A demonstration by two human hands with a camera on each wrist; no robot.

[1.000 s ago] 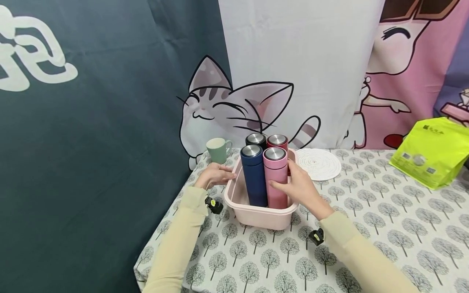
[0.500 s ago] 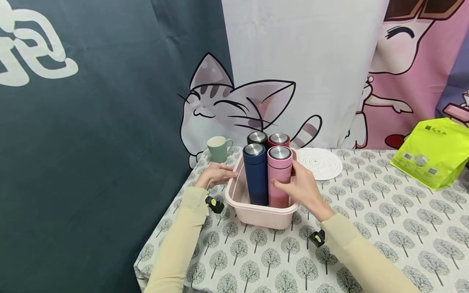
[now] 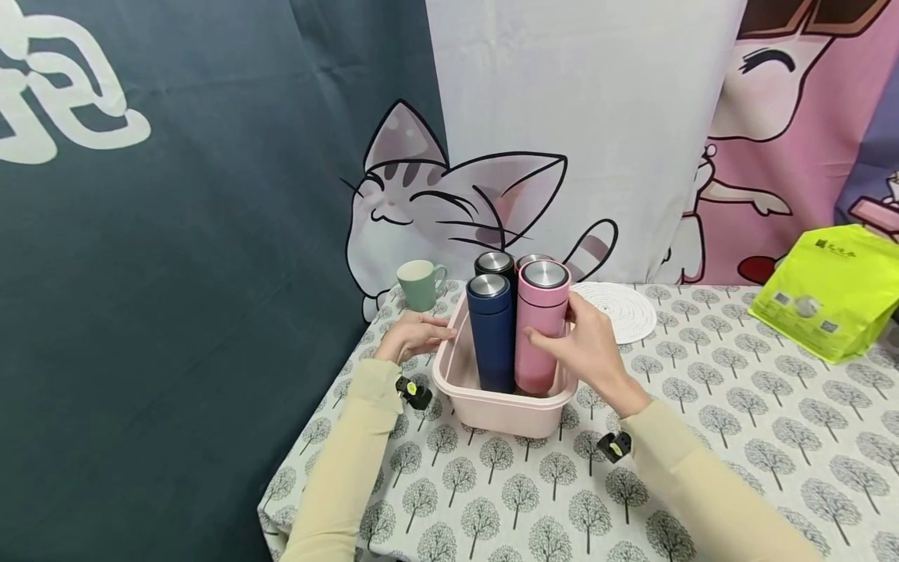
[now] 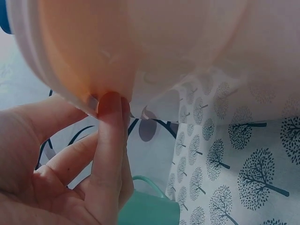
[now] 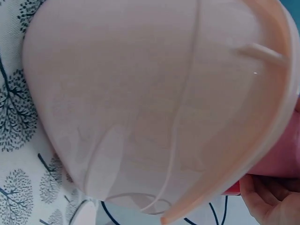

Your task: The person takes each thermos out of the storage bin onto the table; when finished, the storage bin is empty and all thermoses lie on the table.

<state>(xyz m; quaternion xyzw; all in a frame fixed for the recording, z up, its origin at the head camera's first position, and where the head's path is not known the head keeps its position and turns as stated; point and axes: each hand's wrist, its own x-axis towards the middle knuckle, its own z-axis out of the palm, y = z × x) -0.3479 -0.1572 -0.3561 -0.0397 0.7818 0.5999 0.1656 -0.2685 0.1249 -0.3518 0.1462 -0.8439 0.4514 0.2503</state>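
Note:
My right hand (image 3: 597, 347) grips a pink thermos flask (image 3: 539, 343) around its side, thumb on the near face. The flask stands upright inside a pale pink plastic bin (image 3: 506, 415), its lid higher than the others. Beside it in the bin are a navy blue thermos (image 3: 492, 343), a black one (image 3: 495, 262) behind that, and a red one (image 3: 531, 257) mostly hidden by the pink flask. On the bin's left side, my left hand (image 3: 413, 337) pinches the rim; the left wrist view shows its fingertips (image 4: 110, 104) against the bin wall.
A green mug (image 3: 417, 286) stands behind my left hand, near the table's back left corner. A round white woven mat (image 3: 618, 312) lies right of the bin. Farther right sits a bright green bag (image 3: 822, 293). A printed curtain (image 3: 562, 117) hangs behind the table.
The pink thermos has risen in my right hand, its lid now above the navy one and covering more of the red one. My left hand stays at the bin's rim.

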